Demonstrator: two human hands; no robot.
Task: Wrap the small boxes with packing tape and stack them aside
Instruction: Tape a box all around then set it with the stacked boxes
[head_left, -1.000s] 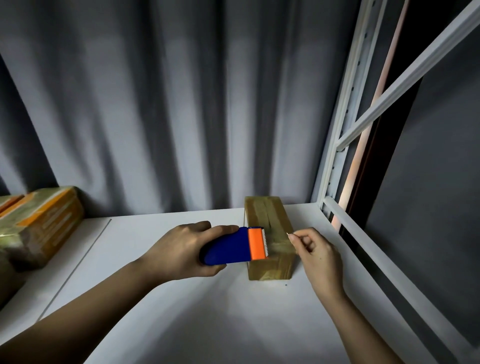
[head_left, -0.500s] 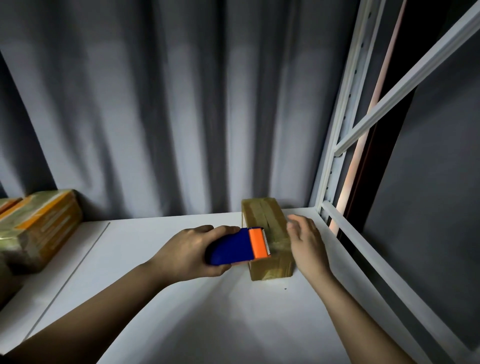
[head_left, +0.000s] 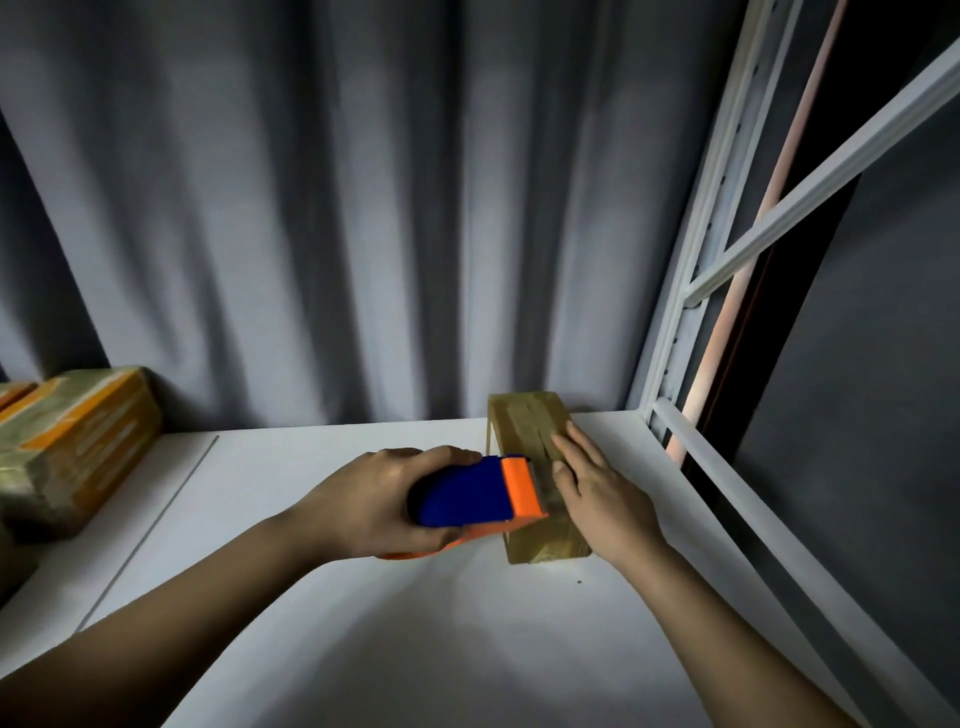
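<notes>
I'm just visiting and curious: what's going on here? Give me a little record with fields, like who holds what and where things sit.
left hand: grips the blue and orange tape dispenser, its orange end at the box
right hand: lies flat on top of the box, fingers straight
box: small, covered in tape, on the white shelf near its right rear corner
wrapped boxes: piled at the far left
backdrop: grey curtain
right side: white rack frame
</notes>
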